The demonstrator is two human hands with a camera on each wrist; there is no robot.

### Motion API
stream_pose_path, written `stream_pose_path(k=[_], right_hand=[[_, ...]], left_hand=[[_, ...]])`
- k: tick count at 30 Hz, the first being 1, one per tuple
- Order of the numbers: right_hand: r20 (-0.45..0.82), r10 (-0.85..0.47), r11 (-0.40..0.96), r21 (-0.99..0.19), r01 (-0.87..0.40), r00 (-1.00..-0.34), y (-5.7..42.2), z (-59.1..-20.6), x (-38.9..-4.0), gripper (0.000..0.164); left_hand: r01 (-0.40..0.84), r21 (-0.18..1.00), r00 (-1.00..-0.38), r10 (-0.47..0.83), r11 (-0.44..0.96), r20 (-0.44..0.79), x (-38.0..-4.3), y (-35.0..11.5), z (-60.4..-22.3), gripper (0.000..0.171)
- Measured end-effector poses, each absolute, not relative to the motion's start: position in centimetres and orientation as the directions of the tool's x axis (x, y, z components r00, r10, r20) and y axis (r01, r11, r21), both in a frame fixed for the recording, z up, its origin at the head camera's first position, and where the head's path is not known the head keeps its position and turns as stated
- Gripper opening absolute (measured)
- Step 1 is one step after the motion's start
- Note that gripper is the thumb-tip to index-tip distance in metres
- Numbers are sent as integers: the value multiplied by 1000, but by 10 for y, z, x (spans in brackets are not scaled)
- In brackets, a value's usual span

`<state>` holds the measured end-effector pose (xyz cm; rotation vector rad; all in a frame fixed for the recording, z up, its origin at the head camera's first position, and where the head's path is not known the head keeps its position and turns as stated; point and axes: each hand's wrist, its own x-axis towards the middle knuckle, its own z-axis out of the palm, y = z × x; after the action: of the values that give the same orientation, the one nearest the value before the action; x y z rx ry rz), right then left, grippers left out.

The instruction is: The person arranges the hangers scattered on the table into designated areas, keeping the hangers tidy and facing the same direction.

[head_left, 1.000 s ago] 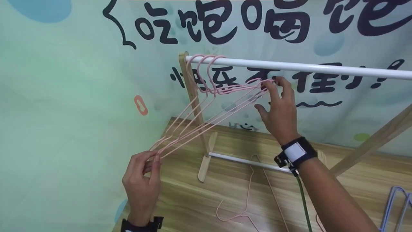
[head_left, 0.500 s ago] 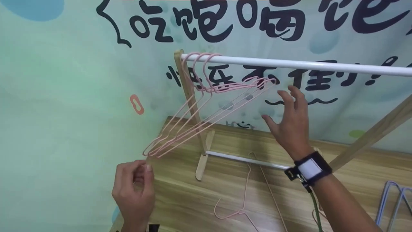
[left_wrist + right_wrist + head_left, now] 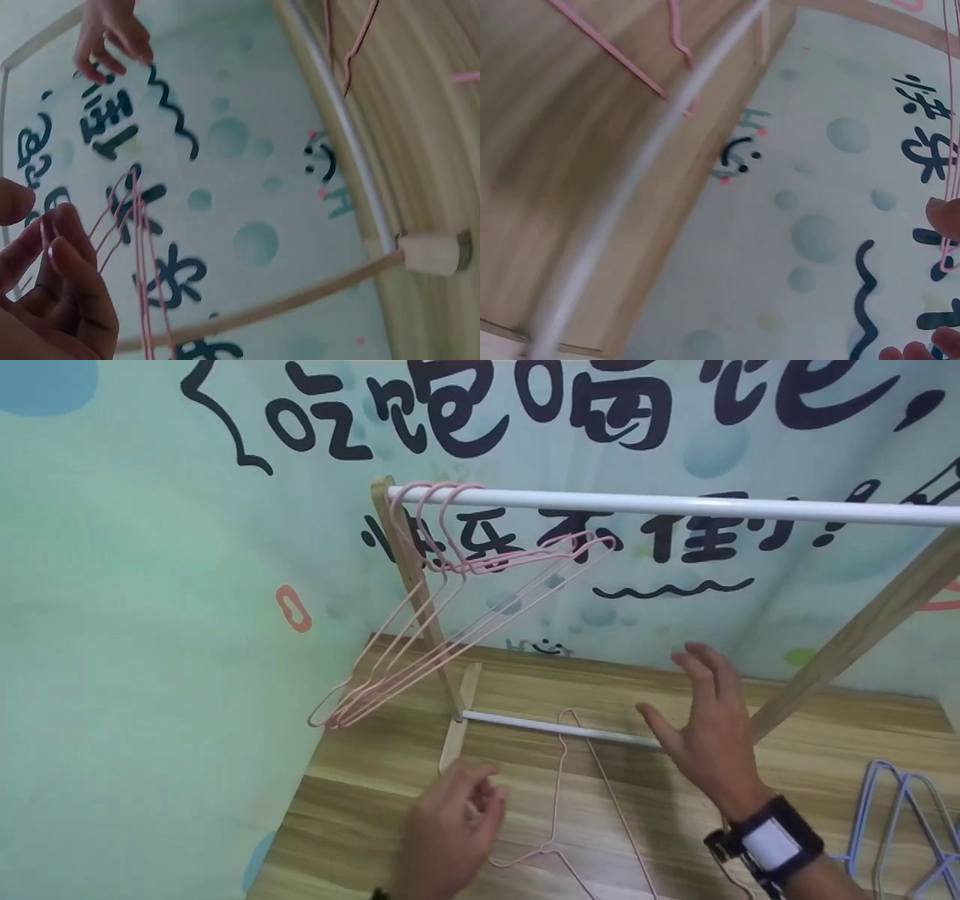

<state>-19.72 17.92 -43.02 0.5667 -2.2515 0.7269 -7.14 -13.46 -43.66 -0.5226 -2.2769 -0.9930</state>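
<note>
Three pink wire hangers (image 3: 510,559) hang by their hooks from the left end of a white rod (image 3: 675,502). My left hand (image 3: 454,829), fingers loosely curled with nothing held, is below them over the wooden surface, left of a pink hanger (image 3: 547,851) that lies there. My right hand (image 3: 716,735) hovers in front of the rack's lower right, fingers spread and thumb apart, touching nothing. In the left wrist view, the hanging hangers (image 3: 142,262) appear beyond the curled left fingers (image 3: 82,277).
The rack has a wooden left post (image 3: 416,577), a slanting right post (image 3: 855,637) and a white lower bar (image 3: 517,724). Blue hangers (image 3: 862,810) lie at the right. Part of another pink hanger (image 3: 739,881) shows by the right wrist. A printed wall (image 3: 187,660) stands behind.
Both hands have let go of the ends of the hanging pink hangers. My left hand has moved right and slightly down; my right hand has dropped down and right.
</note>
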Motion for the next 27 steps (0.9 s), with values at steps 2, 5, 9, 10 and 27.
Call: stream_pose_path(k=[2, 5, 9, 10, 27], right_hand=[[690, -203, 739, -358, -571, -695, 182, -444, -185, 78], [615, -241, 729, -396, -559, -751, 180, -464, -169, 71], [496, -305, 728, -429, -534, -813, 173, -488, -149, 60], [464, -319, 735, -429, -525, -826, 171, -493, -144, 58], [203, -426, 786, -400, -472, -881, 161, -544, -120, 39]], left_hand=[[554, 526, -785, 195, 645, 587, -76, -119, -449, 21], [573, 497, -793, 288, 652, 537, -81, -101, -465, 20], [590, 430, -787, 367, 683, 496, -87, -86, -480, 18], [586, 415, -792, 384, 696, 475, -88, -83, -483, 19], [470, 347, -877, 474, 812, 78, -94, -84, -516, 44]])
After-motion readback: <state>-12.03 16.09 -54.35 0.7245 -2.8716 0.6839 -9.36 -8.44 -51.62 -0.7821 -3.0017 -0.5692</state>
